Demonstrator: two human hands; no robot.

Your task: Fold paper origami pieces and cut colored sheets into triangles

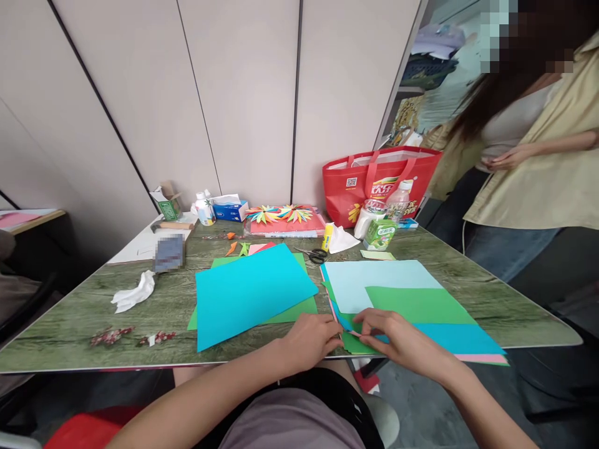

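Note:
A fanned stack of coloured paper lies at the table's front edge, with a pale blue sheet (349,287), a green sheet (416,304) and a blue sheet (463,337) showing on top. My left hand (314,340) is closed at the stack's near left corner, its fingertips pinching the paper edges. Close by, my right hand (395,335) bends over the same corner, thumb and fingers pinched on a pink sheet's edge (355,334). My fingers partly cover that corner. To the left, a bright blue sheet (253,293) rests askew over a green sheet (299,312).
Scissors (318,255), a glue stick (327,237) and a green drink carton (380,235) stand or lie behind the paper. Farther back are paper stars (296,214) and a red bag (344,187). A crumpled tissue (135,293) lies left; a person (538,156) stands right.

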